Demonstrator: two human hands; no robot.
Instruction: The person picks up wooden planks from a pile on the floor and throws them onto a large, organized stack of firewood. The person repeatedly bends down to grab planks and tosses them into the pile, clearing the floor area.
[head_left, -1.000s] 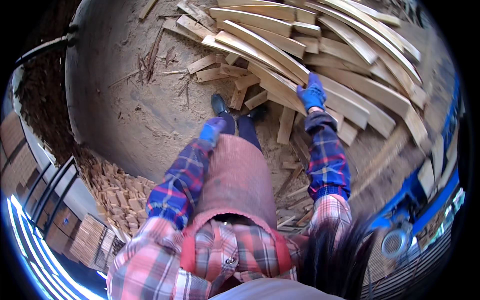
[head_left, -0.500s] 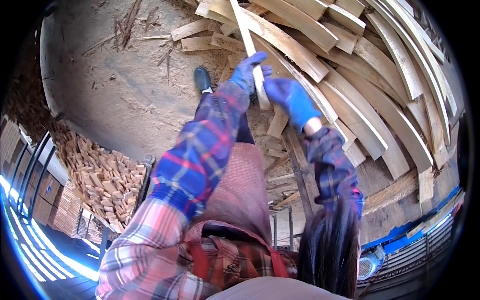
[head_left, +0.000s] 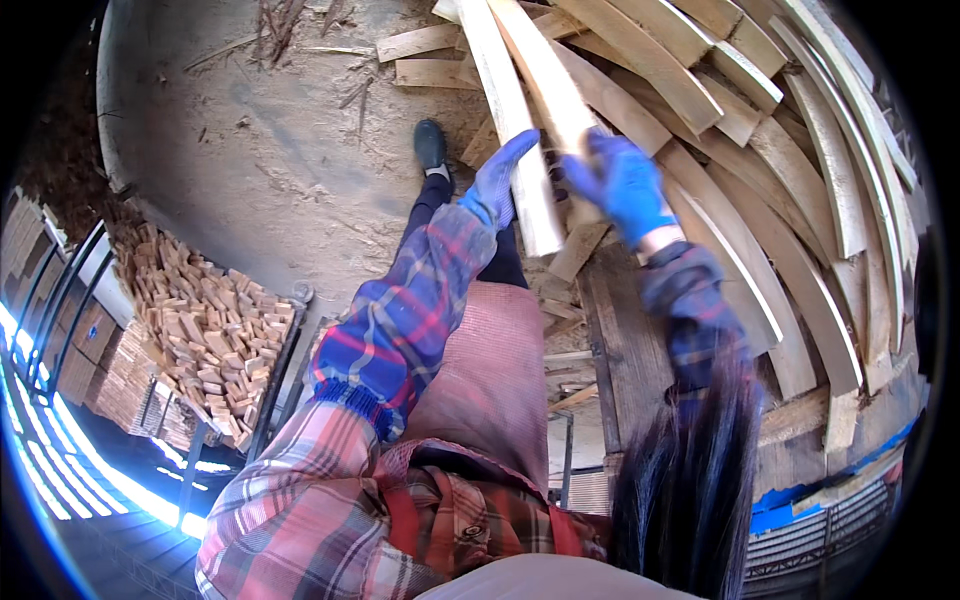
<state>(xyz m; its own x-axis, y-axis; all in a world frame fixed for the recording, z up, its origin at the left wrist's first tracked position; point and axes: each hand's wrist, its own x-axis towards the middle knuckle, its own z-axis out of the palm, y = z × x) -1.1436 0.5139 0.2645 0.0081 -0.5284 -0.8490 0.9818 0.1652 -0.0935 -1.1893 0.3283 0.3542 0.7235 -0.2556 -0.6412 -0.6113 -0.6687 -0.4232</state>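
My left hand (head_left: 497, 182), in a blue glove, grips the left edge of a pale wooden board (head_left: 508, 110) near its lower end, the thumb lying along it. The board points away from me toward the top of the view. Just to its right lies a second wooden board (head_left: 545, 75), with my blue-gloved right hand (head_left: 625, 190) at its near end. That hand's thumb and fingers are around the end, slightly smeared by motion. Part of the second board's near end is hidden by the fingers.
A large pile of long wooden boards (head_left: 780, 225) fans out at the right, on a wooden surface. Shorter offcuts (head_left: 437, 73) and bark strips lie on the dusty floor (head_left: 290, 150). At the left stands a heap of small wooden blocks (head_left: 205, 335) beside metal rails (head_left: 70, 310).
The board in my left hand has turned from edge-on to show its broad face. My right hand has left that board, moved right and taken hold of a second one.
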